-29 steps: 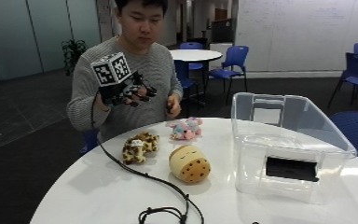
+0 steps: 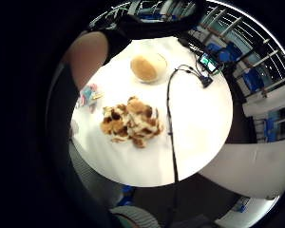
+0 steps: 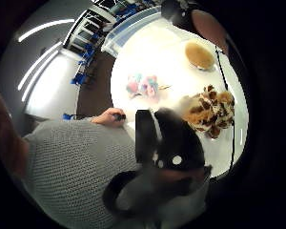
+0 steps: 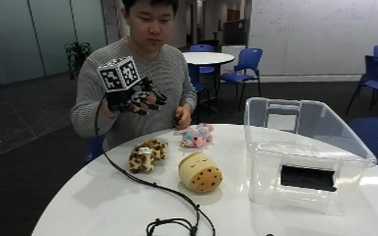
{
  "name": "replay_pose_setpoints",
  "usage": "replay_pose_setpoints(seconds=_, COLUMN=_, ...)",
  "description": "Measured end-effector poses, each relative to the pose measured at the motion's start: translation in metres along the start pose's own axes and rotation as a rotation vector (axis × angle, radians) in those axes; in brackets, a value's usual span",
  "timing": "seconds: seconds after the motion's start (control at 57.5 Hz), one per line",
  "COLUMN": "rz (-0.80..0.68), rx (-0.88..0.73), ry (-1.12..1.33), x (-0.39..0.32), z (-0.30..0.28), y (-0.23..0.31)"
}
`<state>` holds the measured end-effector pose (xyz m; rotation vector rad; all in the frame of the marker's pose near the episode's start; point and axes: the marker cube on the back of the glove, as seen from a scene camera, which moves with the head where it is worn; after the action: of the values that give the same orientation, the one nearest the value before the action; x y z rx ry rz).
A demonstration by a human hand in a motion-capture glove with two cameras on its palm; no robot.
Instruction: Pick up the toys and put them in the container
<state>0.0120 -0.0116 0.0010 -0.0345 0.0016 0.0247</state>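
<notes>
Nothing among the toys had shifted since half a second before; only my gloved right hand (image 4: 139, 101) looked a touch lower, held in the air above the near rim of the white round table (image 4: 97, 196), fingers loosely spread and gripping nothing. Below it lay the spotted leopard plush (image 4: 147, 155), its long axis running away from me toward the table's middle; which end was the head I could not make out. Just beside it, further in, the tan cookie-shaped plush (image 4: 199, 172) lay on its side, closed-eye face up and chocolate-chip end pointing toward the outside camera. The small pink-and-blue plush (image 4: 197, 135) sat near my edge of the table, too small to read its facing. My bare left hand (image 4: 182, 118) rested at the table edge beside it, partly hidden behind that toy. The clear plastic container (image 4: 307, 147) stood well apart from the toys, with a dark label on its front wall.
</notes>
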Motion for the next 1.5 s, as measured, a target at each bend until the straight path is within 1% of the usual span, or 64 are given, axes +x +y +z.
replay_pose_setpoints(seconds=0.261, rz=0.024, rx=-0.048, ry=0.036, x=0.028, z=-0.003, y=-0.03)
replay_pose_setpoints(seconds=0.365, rz=0.035, rx=-0.064, ry=0.029, x=0.036, z=0.006, y=-0.036)
replay_pose_setpoints(seconds=0.487, rz=0.074, rx=-0.15, ry=0.035, x=0.045, z=0.048, y=-0.033)
replay_pose_setpoints(seconds=0.574, rz=0.126, rx=-0.296, ry=0.092, x=0.048, z=0.107, y=-0.017)
replay_pose_setpoints(seconds=0.609, rz=0.15, rx=-0.321, ry=0.131, x=0.048, z=0.13, y=-0.011)
replay_pose_setpoints(seconds=0.661, rz=0.163, rx=-0.28, ry=0.177, x=0.046, z=0.151, y=-0.003)
replay_pose_setpoints(seconds=0.713, rz=0.161, rx=-0.238, ry=0.188, x=0.046, z=0.151, y=0.0)
replay_pose_setpoints(seconds=0.835, rz=0.184, rx=-0.248, ry=0.179, x=0.047, z=0.148, y=0.0)
replay_pose_setpoints(seconds=0.957, rz=0.165, rx=-0.246, ry=0.189, x=0.047, z=0.147, y=-0.003)
replay_pose_setpoints(seconds=1.113, rz=0.129, rx=-0.114, ry=0.176, x=0.044, z=0.149, y=-0.01)
replay_pose_setpoints(seconds=1.2, rz=0.104, rx=-0.102, ry=0.143, x=0.046, z=0.143, y=-0.016)
replay_pose_setpoints(seconds=1.252, rz=0.095, rx=-0.114, ry=0.113, x=0.049, z=0.129, y=-0.023)
replay_pose_setpoints(seconds=1.357, rz=0.074, rx=-0.021, ry=0.06, x=0.058, z=0.056, y=-0.053)
replay_pose_setpoints(seconds=1.426, rz=0.05, rx=0.064, ry=0.098, x=0.058, z=0.008, y=-0.069)
replay_pose_setpoints(seconds=1.496, rz=0.027, rx=0.119, ry=0.126, x=0.056, z=-0.026, y=-0.081)
